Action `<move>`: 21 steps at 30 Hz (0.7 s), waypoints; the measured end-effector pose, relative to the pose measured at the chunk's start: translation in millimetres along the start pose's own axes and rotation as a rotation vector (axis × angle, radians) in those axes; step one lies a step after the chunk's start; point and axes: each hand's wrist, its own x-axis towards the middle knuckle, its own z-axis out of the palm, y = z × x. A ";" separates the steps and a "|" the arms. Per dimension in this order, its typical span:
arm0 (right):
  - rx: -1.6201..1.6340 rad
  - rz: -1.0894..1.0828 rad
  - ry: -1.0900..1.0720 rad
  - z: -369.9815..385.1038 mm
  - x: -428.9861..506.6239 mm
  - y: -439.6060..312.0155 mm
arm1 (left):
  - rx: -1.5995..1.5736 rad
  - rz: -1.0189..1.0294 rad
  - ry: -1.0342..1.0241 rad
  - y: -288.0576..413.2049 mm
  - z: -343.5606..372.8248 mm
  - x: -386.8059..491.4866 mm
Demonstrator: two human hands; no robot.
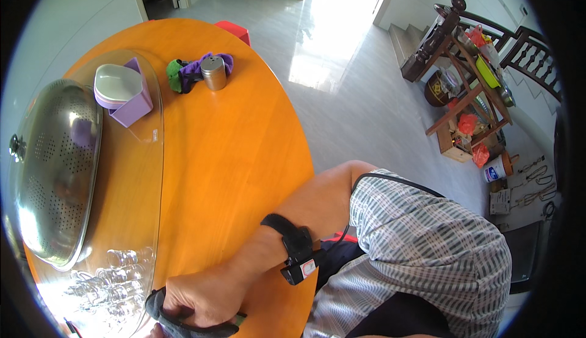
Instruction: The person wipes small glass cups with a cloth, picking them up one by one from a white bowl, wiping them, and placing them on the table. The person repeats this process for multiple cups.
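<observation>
At the bottom of the view, my right hand is closed around a dark cloth, its fingers curled into the fabric over the edge of the round wooden table. A bit of green shows beside the cloth. Of my left hand, only what looks like a fingertip shows at the lower rim next to the cloth; the rest is out of view. A black strap with a small device sits around my right forearm. Several clear drinking glasses stand left of the cloth, blurred by glare.
A glass turntable carries a perforated metal dome cover and a purple holder with a pale dish. Beyond are a metal shaker and a purple-and-green cloth. A cluttered wooden stand is by the stairs.
</observation>
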 end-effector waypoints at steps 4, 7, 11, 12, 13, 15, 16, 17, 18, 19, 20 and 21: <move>0.187 0.016 -0.045 -1.9 -0.9 -3.0 | 0.207 0.288 -0.021 -1.6 3.5 6.9; 0.023 -0.077 -0.013 3.8 1.6 4.0 | 0.255 0.317 -0.010 4.2 1.9 7.5; -0.217 -0.319 0.037 5.2 7.3 15.2 | 0.403 0.060 -0.068 21.7 -3.7 1.6; -0.262 -0.299 0.040 3.5 6.8 16.9 | 0.355 -0.112 -0.089 23.6 -5.0 0.7; -0.259 -0.318 0.022 1.9 6.9 18.1 | 0.305 -0.283 -0.109 24.4 -7.2 -0.6; -0.250 -0.431 -0.001 0.2 8.6 18.4 | 0.530 -0.015 -0.124 14.4 -5.5 -3.0; -0.175 -0.383 -0.004 1.1 10.6 17.5 | 0.640 0.120 -0.130 8.9 -6.2 -5.4; -0.096 -0.409 0.009 2.1 13.0 16.5 | 0.305 -0.110 0.015 2.5 -7.6 -8.0; -0.010 -0.419 0.019 3.2 14.8 14.7 | -0.035 -0.333 0.157 -3.9 -8.7 -11.0; 0.023 -0.430 0.034 3.8 16.9 13.1 | -0.382 -0.549 0.297 -10.0 -11.6 -12.1; 0.063 -0.425 0.045 3.7 17.4 11.1 | -0.189 -0.398 0.197 -13.9 -15.1 -13.1; 0.115 -0.391 0.046 3.9 17.8 9.8 | 0.004 -0.246 0.096 -17.2 -19.3 -12.8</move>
